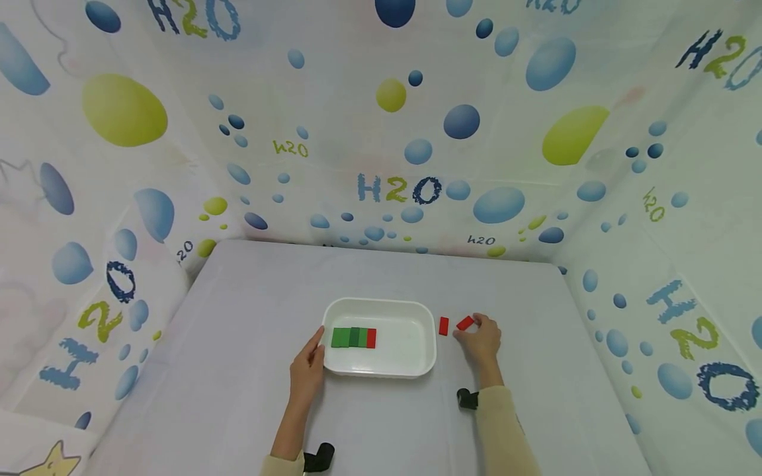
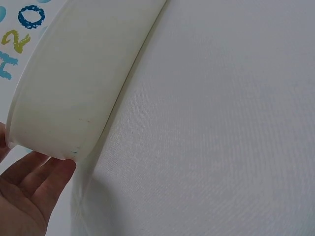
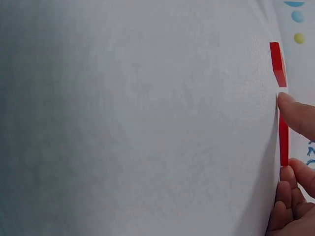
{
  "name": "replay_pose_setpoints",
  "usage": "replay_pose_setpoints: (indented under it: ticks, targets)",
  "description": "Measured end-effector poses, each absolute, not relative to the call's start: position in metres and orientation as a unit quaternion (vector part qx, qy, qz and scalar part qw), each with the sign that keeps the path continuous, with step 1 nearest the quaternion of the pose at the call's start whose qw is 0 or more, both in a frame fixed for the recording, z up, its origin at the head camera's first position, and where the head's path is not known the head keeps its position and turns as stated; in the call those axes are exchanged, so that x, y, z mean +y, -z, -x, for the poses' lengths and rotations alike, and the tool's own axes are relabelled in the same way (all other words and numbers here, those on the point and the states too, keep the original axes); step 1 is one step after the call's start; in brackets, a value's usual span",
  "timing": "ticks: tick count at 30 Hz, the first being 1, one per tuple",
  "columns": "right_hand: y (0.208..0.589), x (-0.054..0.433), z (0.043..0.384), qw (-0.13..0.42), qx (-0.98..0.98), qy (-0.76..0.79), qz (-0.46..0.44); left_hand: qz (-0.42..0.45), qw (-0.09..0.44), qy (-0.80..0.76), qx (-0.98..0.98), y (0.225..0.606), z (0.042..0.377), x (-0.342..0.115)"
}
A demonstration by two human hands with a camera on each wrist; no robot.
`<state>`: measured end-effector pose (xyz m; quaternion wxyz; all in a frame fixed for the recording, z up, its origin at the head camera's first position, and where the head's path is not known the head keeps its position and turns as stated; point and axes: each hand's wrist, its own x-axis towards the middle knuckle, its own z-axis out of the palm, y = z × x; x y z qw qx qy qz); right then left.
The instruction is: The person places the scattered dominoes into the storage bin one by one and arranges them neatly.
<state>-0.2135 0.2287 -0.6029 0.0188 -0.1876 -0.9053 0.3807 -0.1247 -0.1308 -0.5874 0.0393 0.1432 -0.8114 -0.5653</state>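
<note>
A white rectangular tray (image 1: 405, 344) rests on the table, and my left hand (image 1: 306, 373) grips its left end. In the left wrist view the fingertips press against the tray's outer wall (image 2: 69, 98), with the thumb up by the rim. To the right of the tray, my right hand (image 1: 482, 340) pinches a small red block (image 1: 464, 323) by its two ends, between thumb and fingertips. The right wrist view shows that block (image 3: 284, 142) low over the tabletop. Another red block (image 1: 443, 326) lies between the tray and my right hand.
Inside the tray, a row of green blocks (image 1: 341, 338) ends at the right in a red block (image 1: 372, 338). A white cloth (image 1: 238, 396) covers the table. Printed sheets (image 1: 333, 145) with blue and green spots stand around its back and sides.
</note>
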Motion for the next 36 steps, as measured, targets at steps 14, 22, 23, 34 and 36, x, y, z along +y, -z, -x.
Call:
replay_pose_setpoints:
  ticks: [14,22,23,34,36]
  targets:
    - [0.6014,0.2235,0.2131,0.037,-0.913,-0.364,0.179,-0.145,0.039,0.567,-0.810,0.5845,0.1237,-0.1317]
    - [0.6017,0.2234,0.2127,0.041,-0.918,-0.357,0.169,-0.144,0.045,0.567,-0.810,0.5849,0.1244,-0.1323]
    - [0.6015,0.2233,0.2126,0.041,-0.918,-0.355,0.169,-0.144,0.044,0.567,-0.810,0.5848,0.1244,-0.1323]
    - [0.6001,0.2260,0.2073,0.034,-0.911,-0.374,0.167,-0.143,0.040,0.567,-0.811,0.5853,0.1234,-0.1304]
    - [0.6005,0.2273,0.2058,0.027,-0.906,-0.386,0.171,-0.144,0.045,0.568,-0.809,0.5854,0.1233,-0.1300]
